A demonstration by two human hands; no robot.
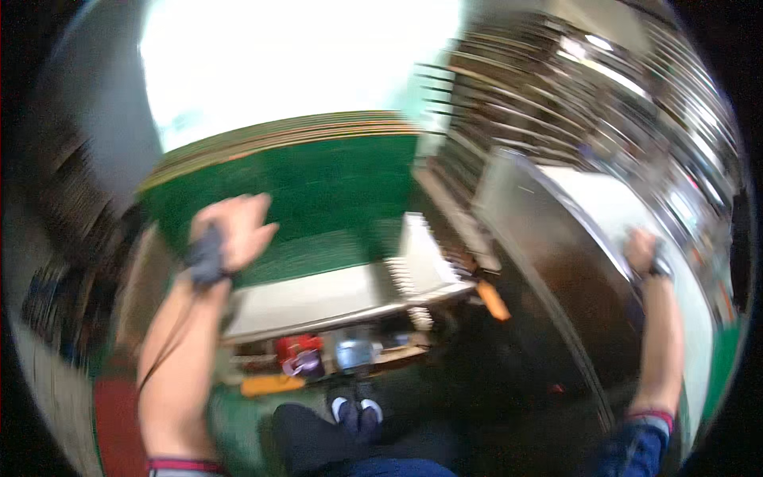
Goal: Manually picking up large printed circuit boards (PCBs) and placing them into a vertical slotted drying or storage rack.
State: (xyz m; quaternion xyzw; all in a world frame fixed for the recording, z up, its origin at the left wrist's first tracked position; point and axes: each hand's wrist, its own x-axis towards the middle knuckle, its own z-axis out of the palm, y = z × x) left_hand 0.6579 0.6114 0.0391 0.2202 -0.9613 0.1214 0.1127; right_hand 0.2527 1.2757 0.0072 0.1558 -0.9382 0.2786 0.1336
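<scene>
My left hand [237,229] is over a dark green surface [318,175] with layered, brownish edges at its far side. Its thumb stands apart from the fingers, and no object shows in it. Around the wrist sits a dark band [206,256] with a thin cord running along the forearm. Far to the right, my right hand [640,250] is at the white top [598,191] of a metal-edged unit; whether it touches is unclear. Its fingers are smeared by motion. A dark band [660,259] circles that wrist too.
Before the green surface runs a white ledge [310,300], with a white ribbed-edged item [423,253] at its right. Underneath, a shelf holds a red item [299,348] and a bluish container [355,353]. An orange piece [493,300] juts out. Slatted racks [517,87] stand behind.
</scene>
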